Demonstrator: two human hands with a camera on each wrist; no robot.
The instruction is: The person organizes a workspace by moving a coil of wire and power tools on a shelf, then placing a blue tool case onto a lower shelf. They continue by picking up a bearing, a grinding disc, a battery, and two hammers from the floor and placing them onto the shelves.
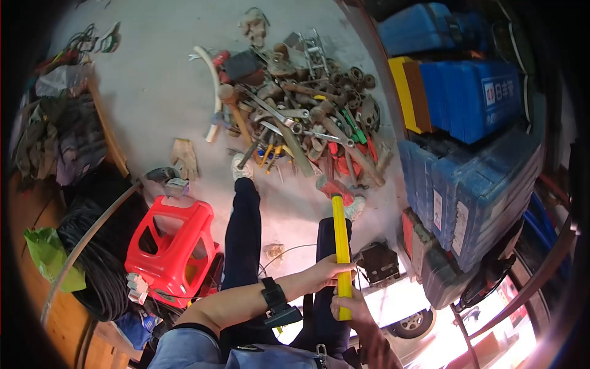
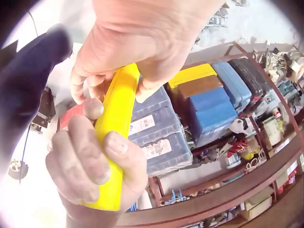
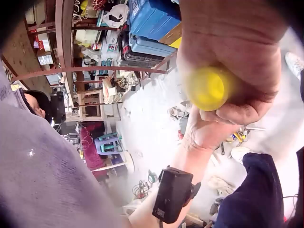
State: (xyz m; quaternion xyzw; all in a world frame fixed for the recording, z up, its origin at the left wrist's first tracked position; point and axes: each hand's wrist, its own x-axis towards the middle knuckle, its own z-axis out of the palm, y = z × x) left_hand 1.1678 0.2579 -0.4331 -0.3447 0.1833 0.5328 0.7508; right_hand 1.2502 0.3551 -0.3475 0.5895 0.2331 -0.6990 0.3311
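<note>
Grey-blue cloth shirt [image 1: 184, 352], worn by a person, bottom edge of the head view. Black strapped device [image 1: 275, 298], on the left wrist, just above it. Hammer with red head and straight yellow handle [image 1: 340, 230], lower centre, head pointing up the frame; whether its head touches the floor cannot be told. Left hand [image 1: 327, 272], fingers curled round the handle partway along; right hand [image 1: 351, 305], gripping it lower, near the butt, whose round yellow end faces the right wrist view. Dark trousers [image 1: 241, 227], legs apart, with white shoes [image 1: 243, 167]. Grey floor [image 1: 135, 80], bearing a heaped pile of metal tools [image 1: 289, 126], upper centre: spanners, wooden-handled hammers and blackened fittings. Curved beige hose [image 1: 216, 80], at the pile's left side. Cream fabric glove [image 1: 185, 160], left of centre. Red plastic stool [image 1: 142, 270], lower left. Coil of black cable [image 1: 101, 267], left of the stool; bright green plastic bag [image 1: 55, 255], beside the coil. Bright blue plastic case with white lettering [image 1: 452, 92], upper right, next to a yellow-and-brown box [image 1: 404, 95]. Dusty blue plastic cases [image 1: 485, 190], right, ranged side by side.
</note>
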